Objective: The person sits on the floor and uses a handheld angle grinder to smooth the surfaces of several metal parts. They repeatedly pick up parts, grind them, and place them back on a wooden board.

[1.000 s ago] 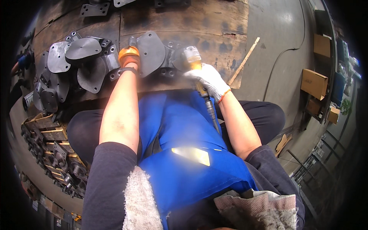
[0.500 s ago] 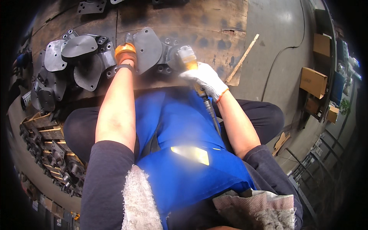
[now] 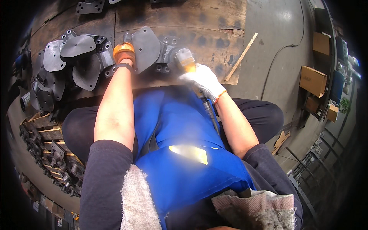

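Observation:
My left hand (image 3: 124,52), in an orange glove, is closed on the near left side of a grey metal bracket (image 3: 146,48) lying on a wooden board. The bracket has a broad rounded plate with holes and a drilled flange to its right. My right hand (image 3: 204,81), in a white glove, is wrapped round a yellow-bodied angle grinder (image 3: 187,61) with a silver head. The grinder's head is against or very close to the bracket's right end; blur hides the exact contact. Its cord runs back past my right thigh.
Several similar brackets (image 3: 78,46) are piled to the left, and others lie at the board's far edge. A thin wood strip (image 3: 241,57) rests across the right side of the wooden board (image 3: 172,15). Cardboard boxes (image 3: 313,81) stand at the right; a pallet of metal parts (image 3: 51,134) sits lower left.
The whole view has shifted slightly. Both hands keep their grips, and the grinder's head remains at the bracket's right end with little visible movement.

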Demonstrator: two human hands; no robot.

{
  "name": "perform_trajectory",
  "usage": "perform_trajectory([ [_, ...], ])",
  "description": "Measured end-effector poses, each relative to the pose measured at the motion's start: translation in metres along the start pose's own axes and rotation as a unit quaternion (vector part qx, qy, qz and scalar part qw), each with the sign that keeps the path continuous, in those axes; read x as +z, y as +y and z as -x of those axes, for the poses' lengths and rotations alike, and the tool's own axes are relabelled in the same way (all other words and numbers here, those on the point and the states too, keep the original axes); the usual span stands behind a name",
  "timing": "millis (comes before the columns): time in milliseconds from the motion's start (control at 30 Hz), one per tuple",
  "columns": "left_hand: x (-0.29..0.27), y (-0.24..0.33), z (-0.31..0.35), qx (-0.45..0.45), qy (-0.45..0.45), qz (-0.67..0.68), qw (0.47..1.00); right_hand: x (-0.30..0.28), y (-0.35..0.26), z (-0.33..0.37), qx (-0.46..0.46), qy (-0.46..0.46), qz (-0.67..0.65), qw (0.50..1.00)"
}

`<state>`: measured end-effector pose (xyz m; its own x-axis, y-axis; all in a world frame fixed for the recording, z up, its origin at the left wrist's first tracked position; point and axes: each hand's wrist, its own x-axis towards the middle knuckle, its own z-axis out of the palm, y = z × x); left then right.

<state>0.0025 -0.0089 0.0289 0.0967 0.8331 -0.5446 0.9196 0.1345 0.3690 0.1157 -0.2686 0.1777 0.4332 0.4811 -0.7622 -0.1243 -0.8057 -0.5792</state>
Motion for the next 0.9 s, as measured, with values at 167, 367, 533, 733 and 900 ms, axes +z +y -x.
perform_trajectory([
  [167, -0.005, 0.003, 0.014, 0.028, -0.005, -0.015, 0.999, -0.002, -0.014, -0.001, -0.03, 0.002, 0.064, 0.997],
  [367, 0.006, -0.009, -0.008, 0.016, 0.003, 0.006, 1.0, -0.003, -0.012, 0.0, 0.001, 0.012, 0.035, 0.999],
  [533, 0.03, -0.025, -0.034, 0.054, 0.008, -0.037, 0.998, 0.0, -0.014, 0.001, -0.048, 0.007, 0.072, 0.996],
  [733, -0.001, -0.003, 0.003, 0.036, 0.008, -0.001, 0.999, -0.003, -0.027, 0.006, 0.022, -0.009, 0.081, 0.996],
  [900, 0.009, -0.007, -0.018, 0.004, 0.019, -0.039, 0.999, -0.006, 0.001, -0.004, -0.013, 0.018, 0.103, 0.994],
])
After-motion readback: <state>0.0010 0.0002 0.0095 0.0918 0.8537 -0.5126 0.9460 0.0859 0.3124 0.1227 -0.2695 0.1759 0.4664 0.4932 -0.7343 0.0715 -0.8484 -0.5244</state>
